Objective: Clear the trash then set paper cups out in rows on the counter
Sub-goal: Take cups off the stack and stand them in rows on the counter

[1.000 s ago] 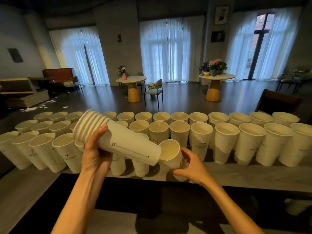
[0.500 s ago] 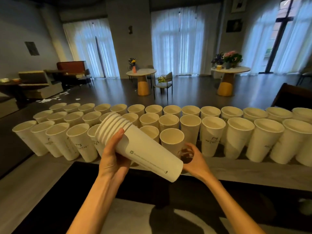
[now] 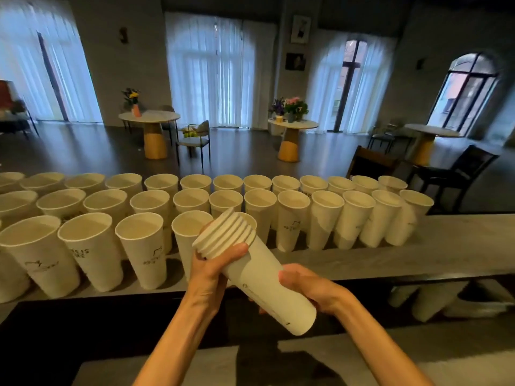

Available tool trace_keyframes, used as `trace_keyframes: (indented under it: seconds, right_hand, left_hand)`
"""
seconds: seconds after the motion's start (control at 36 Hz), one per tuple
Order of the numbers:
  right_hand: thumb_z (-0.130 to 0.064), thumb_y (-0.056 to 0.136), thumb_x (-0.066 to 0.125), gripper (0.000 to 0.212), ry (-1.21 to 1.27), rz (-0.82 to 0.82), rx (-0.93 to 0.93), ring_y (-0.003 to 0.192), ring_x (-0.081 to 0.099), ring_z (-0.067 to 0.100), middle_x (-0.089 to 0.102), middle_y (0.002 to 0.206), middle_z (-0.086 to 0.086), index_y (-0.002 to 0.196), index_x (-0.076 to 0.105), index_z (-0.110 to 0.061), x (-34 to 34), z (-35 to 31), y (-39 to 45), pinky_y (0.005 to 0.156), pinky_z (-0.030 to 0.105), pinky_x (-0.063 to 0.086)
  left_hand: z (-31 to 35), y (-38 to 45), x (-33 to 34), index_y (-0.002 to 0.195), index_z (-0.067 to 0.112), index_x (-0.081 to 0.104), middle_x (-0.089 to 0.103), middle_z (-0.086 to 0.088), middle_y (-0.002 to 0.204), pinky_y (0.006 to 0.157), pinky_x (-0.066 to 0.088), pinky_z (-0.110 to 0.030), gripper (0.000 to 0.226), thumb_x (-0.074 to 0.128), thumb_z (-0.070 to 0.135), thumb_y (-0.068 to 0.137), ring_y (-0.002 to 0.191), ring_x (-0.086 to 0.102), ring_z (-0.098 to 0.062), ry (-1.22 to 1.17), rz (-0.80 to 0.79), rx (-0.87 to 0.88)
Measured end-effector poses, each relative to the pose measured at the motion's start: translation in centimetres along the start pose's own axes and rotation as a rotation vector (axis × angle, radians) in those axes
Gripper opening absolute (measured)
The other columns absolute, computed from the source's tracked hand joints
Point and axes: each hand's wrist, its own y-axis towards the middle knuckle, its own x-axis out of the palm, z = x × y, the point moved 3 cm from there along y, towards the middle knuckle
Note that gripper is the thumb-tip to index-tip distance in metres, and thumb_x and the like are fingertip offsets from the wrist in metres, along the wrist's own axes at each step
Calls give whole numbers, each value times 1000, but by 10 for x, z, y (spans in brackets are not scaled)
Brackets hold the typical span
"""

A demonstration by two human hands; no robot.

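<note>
White paper cup stack tilted, gripped in left hand and right hand above counter.

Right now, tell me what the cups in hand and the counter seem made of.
Stack of cups: likely matte white paper; thin rolled rims, printed marks, nested tightly. Counter: grey mottled surface with a soft sheen, perhaps stone or concrete; cannot tell which.

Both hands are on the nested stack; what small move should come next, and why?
Probably the right hand slides the outermost cup off the stack, which the left hand grips near the rims. The front row ends beside the stack, with bare counter to its right.
</note>
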Motion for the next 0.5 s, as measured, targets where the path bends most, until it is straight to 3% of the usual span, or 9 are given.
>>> trace_keyframes:
  seconds: [0.11, 0.22, 0.33, 0.44, 0.5]
  right_hand:
    - [-35, 64, 79, 65, -103, 143, -9, 107, 67, 7, 72, 113, -9, 125, 56, -29, -6, -9, 0, 86, 24, 55]
    - [-30, 58, 90, 79, -301, 223, -45, 121, 56, 1, 62, 128, -14, 128, 54, -39, -15, -15, 5, 103, 29, 47]
    - [-20, 57, 96, 82, -420, 379, -81, 119, 54, -4, 60, 126, -17, 126, 55, -37, -37, -7, 7, 104, 27, 44]
    - [-9, 60, 92, 85, -384, 581, -121, 120, 51, 6, 55, 126, -17, 126, 48, -37, -60, 6, 13, 98, 26, 44]
    - [-9, 61, 92, 91, -294, 676, -96, 123, 49, 13, 53, 131, -10, 138, 45, -26, -68, 13, 20, 98, 33, 44]
  left_hand:
    - [3, 0, 2, 137, 20, 54, 69, -7, 124, 89, 59, -43, 102, 91, 34, 44, 116, 66, -22, 77, 16, 74]
    - [12, 4, -4, 136, 20, 55, 69, -7, 124, 95, 57, -51, 101, 92, 34, 43, 115, 67, -22, 80, 74, 119]
    - [35, 10, -16, 141, 17, 54, 68, -8, 127, 82, 60, -29, 104, 91, 28, 44, 115, 67, -19, -58, 152, 162]
    - [68, 11, -27, 141, 11, 57, 69, -10, 124, 78, 59, -33, 109, 96, 29, 41, 113, 68, -24, -269, 187, 147]
    - [83, 7, -28, 140, 7, 58, 71, -8, 116, 76, 59, -31, 107, 95, 27, 41, 103, 70, -19, -322, 179, 182]
